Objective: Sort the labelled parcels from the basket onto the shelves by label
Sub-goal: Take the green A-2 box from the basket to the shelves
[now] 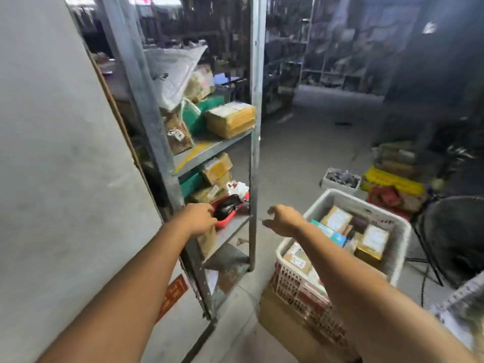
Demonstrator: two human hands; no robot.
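Note:
A grey metal shelf rack (209, 150) stands in front of me with parcels on its levels. My left hand (199, 218) reaches to the lower shelf and grips the top of an upright brown parcel (207, 242), beside a red tray (225, 223) that holds a black bag. My right hand (284, 220) hovers in the air between the rack's right post and the white basket (343, 196), its fingers loosely curled around nothing. The basket holds several labelled parcels, one marked A-2 (297, 259) at its near end.
The basket sits on a cardboard box (285, 326) on the floor to my right. A grey wall panel (65, 179) fills the left. A black fan (455, 231), a yellow box (392, 180) and a small white tub (340, 179) stand behind the basket. Bare concrete floor lies beyond.

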